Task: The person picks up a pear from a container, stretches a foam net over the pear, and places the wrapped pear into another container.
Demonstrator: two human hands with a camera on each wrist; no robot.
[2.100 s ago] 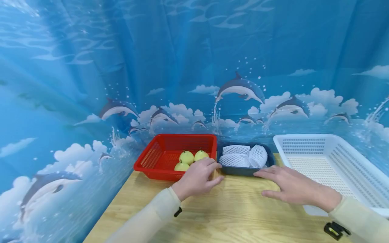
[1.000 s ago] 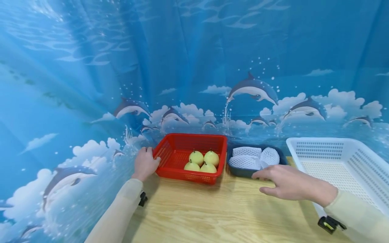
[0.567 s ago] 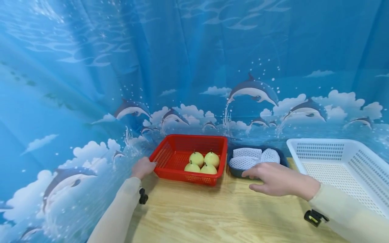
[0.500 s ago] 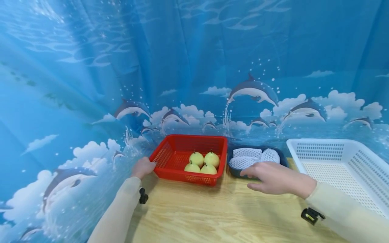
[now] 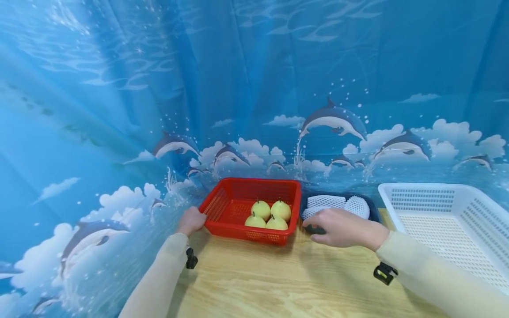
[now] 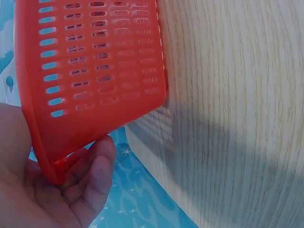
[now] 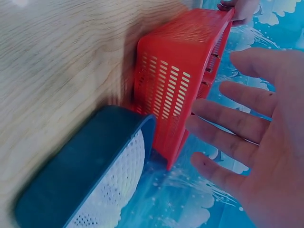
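A red plastic basket (image 5: 248,234) stands at the left of the table, with several yellow-green pears (image 5: 260,209) gathered in its right part. My left hand (image 5: 191,220) grips its left front corner. In the left wrist view the fingers (image 6: 102,164) curl under the rim with the thumb side over it. My right hand (image 5: 343,227) hovers over the front of a dark blue tray (image 5: 373,211), its fingers spread and holding nothing in the right wrist view. White foam net sleeves (image 5: 357,206) lie in that tray.
A white plastic basket (image 5: 425,229) stands on the right side of the wooden table (image 5: 254,282). The dark tray sits close against the red basket's right side. A blue dolphin-print curtain (image 5: 254,88) hangs behind and to the left.
My left hand has gone from beside the pears to the red basket's left corner and taken hold there. My right hand has moved left across the front of the dark tray.
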